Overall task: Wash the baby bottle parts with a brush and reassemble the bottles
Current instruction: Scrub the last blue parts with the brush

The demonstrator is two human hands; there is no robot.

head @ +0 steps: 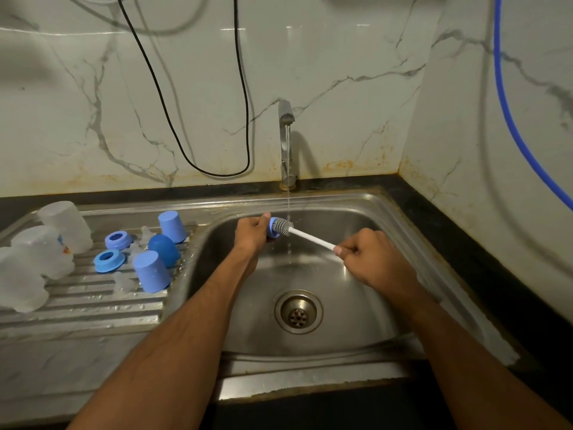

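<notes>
- Marble-patterned wall tiles (341, 57) fill the upper half of the frame, with a black cable (245, 97) looping down at upper centre and a blue hose (508, 119) curving down the upper right.
- Below them a dark counter (449, 225) frames a steel sink (387, 274), its round drain (298, 311) at lower centre of the basin.
- At centre a steel tap (286, 144) runs a thin stream of water into the basin.
- Left hand (251, 235), just left of the stream, has its fingers curled around a small blue bottle part (273, 229); which part it is I cannot tell, since the hand hides most of it.
- Right hand (372, 259), to the right of centre, pinches the far end of a white-handled brush (307, 235) in closed fingers; the grey bristle head is pressed into the blue part, right beside the water stream.
- On the ribbed drainboard (93, 305) at the left of the frame lie the other pieces:
- three cloudy clear bottles (46, 252), upside down, at the far left edge;
- two blue rings (110, 260) lying flat;
- three blue caps (152, 271), standing close together right of the rings;
- clear nipples (124, 282) between and in front of them, hard to make out.
</notes>
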